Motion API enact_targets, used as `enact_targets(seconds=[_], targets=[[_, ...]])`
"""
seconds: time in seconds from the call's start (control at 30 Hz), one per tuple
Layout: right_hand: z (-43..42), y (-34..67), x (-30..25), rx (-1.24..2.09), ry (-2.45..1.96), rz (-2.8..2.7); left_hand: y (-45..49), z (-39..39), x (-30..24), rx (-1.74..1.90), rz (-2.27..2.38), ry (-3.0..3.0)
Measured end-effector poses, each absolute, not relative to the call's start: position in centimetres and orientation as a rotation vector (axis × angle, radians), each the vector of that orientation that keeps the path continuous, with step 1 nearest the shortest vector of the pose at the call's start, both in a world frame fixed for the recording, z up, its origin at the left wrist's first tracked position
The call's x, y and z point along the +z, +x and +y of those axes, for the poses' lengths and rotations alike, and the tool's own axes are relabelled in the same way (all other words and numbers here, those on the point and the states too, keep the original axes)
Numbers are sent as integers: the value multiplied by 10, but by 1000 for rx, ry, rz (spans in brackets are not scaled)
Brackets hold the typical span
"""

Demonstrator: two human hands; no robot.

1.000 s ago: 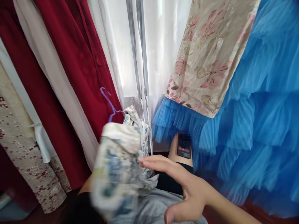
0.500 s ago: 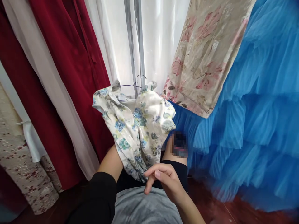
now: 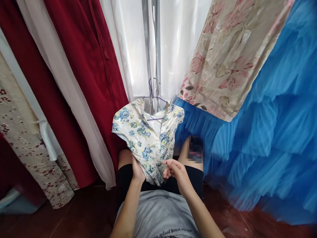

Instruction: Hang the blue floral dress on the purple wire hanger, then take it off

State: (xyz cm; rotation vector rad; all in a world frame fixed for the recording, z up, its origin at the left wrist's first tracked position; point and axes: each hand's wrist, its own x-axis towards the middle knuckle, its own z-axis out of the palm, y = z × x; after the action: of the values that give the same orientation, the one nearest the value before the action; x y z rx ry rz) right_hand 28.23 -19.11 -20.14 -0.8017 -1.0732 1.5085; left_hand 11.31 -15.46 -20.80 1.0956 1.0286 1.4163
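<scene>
A white short-sleeved blouse with blue and green flowers and an open V neck hangs over my lap on a thin purple hanger. My left hand is at the blouse's lower left side, most of its fingers hidden behind the fabric. On the lower right side, my right hand has its fingers curled, with the thumb and forefinger closed at the blouse's edge. The lower part of the blouse is bunched between both hands.
Dark red cloth and pale pink cloth hang at left. White curtains and metal poles stand ahead. A beige floral garment and blue ruffled tulle hang at right, above the red floor.
The blouse has straightened and shifted right, its neckline and hanger now showing more clearly. My left hand has come into sight at its side. My right hand has moved up and its fingers have curled.
</scene>
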Motion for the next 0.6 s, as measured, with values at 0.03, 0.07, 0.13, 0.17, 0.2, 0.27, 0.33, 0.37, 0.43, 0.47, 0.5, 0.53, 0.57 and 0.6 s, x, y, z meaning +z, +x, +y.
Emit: enact_targets(seconds=[0.03,0.07,0.13,0.17,0.2,0.27,0.33,0.37,0.43,0.47,0.5,0.53,0.57,0.6], targets=[[-181,280,-201,1478,-838,-1081,107,-157,-213,1491,977,1004],[-168,278,-200,1426,-874,-1100,104,-160,-217,1561,945,926],[-140,273,-193,1264,-944,-1177,104,-163,-224,1635,962,858],[-126,270,-188,1176,-976,-1239,107,-164,-228,1639,994,863],[-114,267,-183,1103,-1002,-1312,111,-164,-231,1636,1023,881],[-100,263,-175,1022,-1022,-1449,116,-164,-237,1630,1059,932],[-100,262,-171,1015,-991,-1486,110,-160,-242,1638,1122,992],[-105,263,-171,1026,-961,-1456,102,-157,-243,1645,1193,1039],[-118,267,-174,1060,-901,-1370,79,-151,-242,1700,1395,1159],[-124,270,-175,1079,-879,-1337,67,-149,-240,1778,1510,1198],[-129,273,-176,1093,-868,-1314,57,-147,-237,1884,1617,1211],[-133,276,-177,1103,-867,-1302,50,-146,-233,2002,1694,1205],[-135,278,-177,1110,-872,-1296,49,-147,-228,2106,1730,1193],[-136,278,-176,1115,-879,-1295,52,-148,-224,2158,1720,1215]])
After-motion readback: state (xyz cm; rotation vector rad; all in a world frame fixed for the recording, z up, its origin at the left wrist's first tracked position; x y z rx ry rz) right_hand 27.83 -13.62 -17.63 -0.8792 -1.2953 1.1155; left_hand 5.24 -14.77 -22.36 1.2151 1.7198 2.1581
